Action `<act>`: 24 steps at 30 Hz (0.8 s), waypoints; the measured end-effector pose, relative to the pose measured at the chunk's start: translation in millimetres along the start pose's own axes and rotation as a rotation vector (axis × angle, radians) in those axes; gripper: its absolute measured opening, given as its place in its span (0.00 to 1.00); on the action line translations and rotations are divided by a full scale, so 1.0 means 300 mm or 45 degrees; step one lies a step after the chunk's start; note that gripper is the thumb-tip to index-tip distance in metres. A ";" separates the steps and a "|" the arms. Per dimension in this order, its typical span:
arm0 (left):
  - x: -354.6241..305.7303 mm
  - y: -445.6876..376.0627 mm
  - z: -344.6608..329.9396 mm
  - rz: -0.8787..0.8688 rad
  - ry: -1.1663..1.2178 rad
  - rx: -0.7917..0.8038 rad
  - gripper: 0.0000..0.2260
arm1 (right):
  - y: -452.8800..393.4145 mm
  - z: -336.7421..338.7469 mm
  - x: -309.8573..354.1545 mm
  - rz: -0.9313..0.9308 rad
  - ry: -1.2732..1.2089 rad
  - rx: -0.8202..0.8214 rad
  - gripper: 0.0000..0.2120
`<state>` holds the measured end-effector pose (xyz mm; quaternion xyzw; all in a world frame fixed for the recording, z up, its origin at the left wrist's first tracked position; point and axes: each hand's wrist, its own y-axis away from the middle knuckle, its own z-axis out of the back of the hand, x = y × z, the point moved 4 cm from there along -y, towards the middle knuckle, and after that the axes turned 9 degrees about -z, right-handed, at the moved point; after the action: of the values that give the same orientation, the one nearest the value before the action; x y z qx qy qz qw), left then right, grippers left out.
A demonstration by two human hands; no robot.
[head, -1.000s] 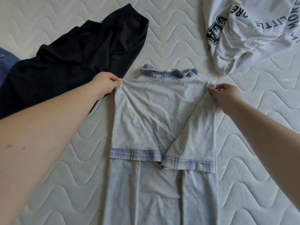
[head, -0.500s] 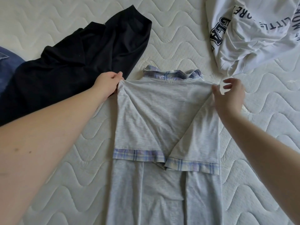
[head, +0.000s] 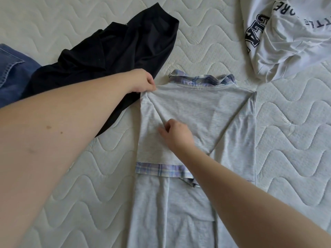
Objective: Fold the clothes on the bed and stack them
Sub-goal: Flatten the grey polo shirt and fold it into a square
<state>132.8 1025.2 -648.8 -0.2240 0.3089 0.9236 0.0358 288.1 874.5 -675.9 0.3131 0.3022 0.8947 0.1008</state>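
A: What does the grey shirt (head: 193,108) look like?

B: It lies back-up and flat on the quilted mattress (head: 286,140), collar away from the person. It is pale heather grey, with a blue and lilac plaid collar and the same plaid on the sleeve cuffs. Both sides are folded inward, so the two sleeves run down the back and the cuffs meet just below the middle of the shirt. A crease fans out from the shirt's left shoulder corner.

A: And the hands?

B: The left hand (head: 143,81) has its fingers curled, pinching the shirt's left shoulder corner. The right hand (head: 177,133) rests on the folded left sleeve, near the shirt's centre, fingers loosely bent with the tips on the cloth; it does not appear to be holding anything.

A: What changed from half a second ago?

B: Then the right hand was at the shirt's right shoulder corner, fingers spread. It has crossed over to the middle of the back. The left hand has kept its pinch at the same corner.

A: What lies around the shirt?

B: A crumpled black garment (head: 114,51) touches the shirt's left shoulder. Beyond it, further left, is blue denim (head: 10,72). A white printed top (head: 290,43) lies up and to the right of the collar, well apart.
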 end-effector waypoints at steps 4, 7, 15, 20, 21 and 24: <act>0.001 -0.013 -0.004 0.143 0.209 -0.065 0.07 | 0.004 0.008 -0.019 0.004 0.045 -0.048 0.09; 0.007 -0.029 -0.010 0.174 0.297 -0.081 0.08 | 0.012 0.011 -0.047 -0.046 0.078 -0.046 0.09; 0.066 -0.012 -0.008 -0.064 0.381 -0.065 0.10 | -0.004 0.004 -0.079 -0.129 0.055 -0.004 0.12; 0.093 0.023 0.014 -0.260 0.072 0.159 0.17 | -0.022 -0.005 -0.083 -0.118 0.081 0.033 0.14; 0.086 0.020 0.019 -0.278 -0.023 0.177 0.18 | -0.022 -0.004 -0.083 -0.107 0.082 0.032 0.14; 0.055 0.006 0.017 -0.319 -0.192 0.197 0.20 | -0.020 0.000 -0.082 -0.091 0.087 0.048 0.14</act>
<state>115.6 1025.7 -651.4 -0.1874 0.3451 0.8996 0.1908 307.4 870.1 -691.7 0.2733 0.3334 0.8948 0.1164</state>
